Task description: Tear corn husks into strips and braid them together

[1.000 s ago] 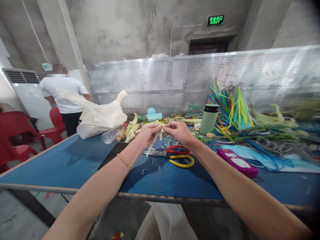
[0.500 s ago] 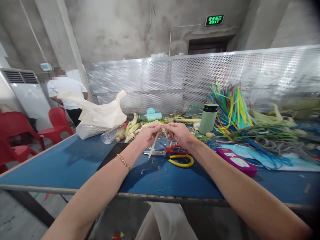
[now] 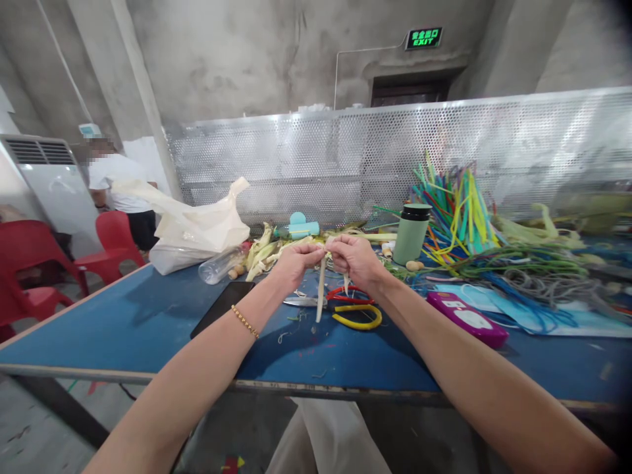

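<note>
My left hand [image 3: 296, 264] and my right hand [image 3: 356, 261] meet above the middle of the blue table, fingertips pinched together. Between them is a pale strip of corn husk [image 3: 320, 293], its long end hanging straight down; a shorter pale end dangles below my right fingers. The exact grip at the fingertips is too small to make out. Beneath my hands lie scissors with red and yellow handles [image 3: 358, 317], blades pointing left. A heap of corn husks [image 3: 263, 253] lies behind my left hand. A dark flat tablet-like object [image 3: 220, 309] rests under my left forearm.
On the left are a pale plastic bag [image 3: 197, 230] and a clear bottle [image 3: 214, 268]. Rightward stand a green tumbler [image 3: 412, 237], a purple box [image 3: 467, 320], coloured strips [image 3: 469, 217] and tangled cords [image 3: 538, 283]. A perforated metal screen [image 3: 296, 158] backs the table. A person in white stands far left.
The husk strip's hanging end has swung right and now points straight down. My right hand has risen slightly, and a shorter end shows below it. The person behind has shifted left.
</note>
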### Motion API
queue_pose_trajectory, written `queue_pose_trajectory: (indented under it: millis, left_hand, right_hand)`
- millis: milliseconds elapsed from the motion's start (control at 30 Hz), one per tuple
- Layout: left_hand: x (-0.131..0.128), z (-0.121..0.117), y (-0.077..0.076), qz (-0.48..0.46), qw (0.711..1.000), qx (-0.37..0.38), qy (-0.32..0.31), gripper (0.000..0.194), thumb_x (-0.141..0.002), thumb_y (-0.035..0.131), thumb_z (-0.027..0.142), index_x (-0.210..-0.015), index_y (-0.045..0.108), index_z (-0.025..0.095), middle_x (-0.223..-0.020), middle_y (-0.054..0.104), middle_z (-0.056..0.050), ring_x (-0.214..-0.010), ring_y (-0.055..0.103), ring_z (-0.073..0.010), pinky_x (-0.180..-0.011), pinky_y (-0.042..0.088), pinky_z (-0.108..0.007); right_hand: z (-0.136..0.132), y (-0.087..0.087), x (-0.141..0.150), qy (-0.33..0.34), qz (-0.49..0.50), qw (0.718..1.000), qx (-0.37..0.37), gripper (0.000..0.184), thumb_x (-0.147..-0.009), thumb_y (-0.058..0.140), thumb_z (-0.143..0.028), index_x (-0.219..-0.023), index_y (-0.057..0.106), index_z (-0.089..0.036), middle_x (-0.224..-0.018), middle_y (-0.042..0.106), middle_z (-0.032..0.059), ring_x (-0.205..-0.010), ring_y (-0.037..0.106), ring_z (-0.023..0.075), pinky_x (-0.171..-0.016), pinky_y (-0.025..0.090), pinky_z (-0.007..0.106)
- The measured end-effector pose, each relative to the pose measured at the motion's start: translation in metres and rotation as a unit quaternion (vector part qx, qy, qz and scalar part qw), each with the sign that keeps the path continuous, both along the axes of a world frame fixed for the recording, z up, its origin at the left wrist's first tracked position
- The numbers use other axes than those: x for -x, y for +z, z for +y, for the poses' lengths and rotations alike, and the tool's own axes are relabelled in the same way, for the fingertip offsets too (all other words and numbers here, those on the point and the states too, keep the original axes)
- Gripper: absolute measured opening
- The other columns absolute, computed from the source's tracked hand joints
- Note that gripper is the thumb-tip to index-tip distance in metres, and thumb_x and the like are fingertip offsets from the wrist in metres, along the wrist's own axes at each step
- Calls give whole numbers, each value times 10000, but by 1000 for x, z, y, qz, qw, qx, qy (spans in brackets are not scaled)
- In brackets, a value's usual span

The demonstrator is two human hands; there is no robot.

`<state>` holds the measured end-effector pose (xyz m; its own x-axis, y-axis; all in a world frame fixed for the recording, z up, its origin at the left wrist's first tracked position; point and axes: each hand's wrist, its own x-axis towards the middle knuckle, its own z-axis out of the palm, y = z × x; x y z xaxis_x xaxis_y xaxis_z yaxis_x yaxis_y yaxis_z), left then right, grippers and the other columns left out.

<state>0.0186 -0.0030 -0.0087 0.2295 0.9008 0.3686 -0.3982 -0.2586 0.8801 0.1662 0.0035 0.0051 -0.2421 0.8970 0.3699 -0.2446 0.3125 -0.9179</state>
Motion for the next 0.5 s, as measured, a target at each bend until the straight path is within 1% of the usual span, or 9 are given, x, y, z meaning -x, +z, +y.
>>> queue_pose_trajectory:
  millis: [67,133,267,333,433,500]
  left_hand:
    - [0,0,0,-11,1000,3,-3,155,-585,811,157,-643,678,101,-630,619,-20,-576,478,-74,-590,334,-251]
    - [0,1,0,-12,1000,5,0,166,-582,812,158,-664,680,98,-627,620,-20,-563,473,-70,-576,328,-247]
    - [2,5,-2,-11,1000,5,15,194,-574,811,171,-707,692,96,-647,632,-29,-562,483,-73,-572,328,-245]
    - [4,6,-3,-13,1000,7,17,204,-569,812,176,-719,695,102,-661,638,-32,-574,500,-79,-584,340,-248]
    - [5,9,-5,-10,1000,0,21,200,-576,815,200,-705,691,111,-628,621,-17,-556,492,-75,-573,335,-248]
    - [6,11,-6,0,1000,-6,24,202,-579,817,213,-690,684,111,-605,607,-8,-540,484,-70,-557,327,-244]
  right_hand:
    - [0,-1,0,-2,9,1000,1,240,-619,706,-219,-607,469,-186,-441,378,-92,-338,269,23,-357,152,204]
    - [0,-1,-1,1,8,1000,4,247,-627,722,-251,-631,485,-182,-465,405,-84,-345,279,23,-359,158,201]
    - [-1,1,-4,10,-18,999,32,274,-687,715,-388,-745,577,-158,-550,509,-39,-376,341,38,-363,212,203]
    - [-1,2,-5,0,-39,999,36,318,-701,707,-443,-742,595,-148,-574,544,-13,-388,373,50,-360,233,210]
    - [0,0,-6,-16,-83,996,1,345,-656,757,-445,-650,569,-155,-535,534,-13,-393,385,59,-362,250,220]
    - [1,-2,-7,-22,-111,993,-28,333,-642,769,-427,-643,576,-156,-482,496,-32,-393,375,61,-372,258,220]
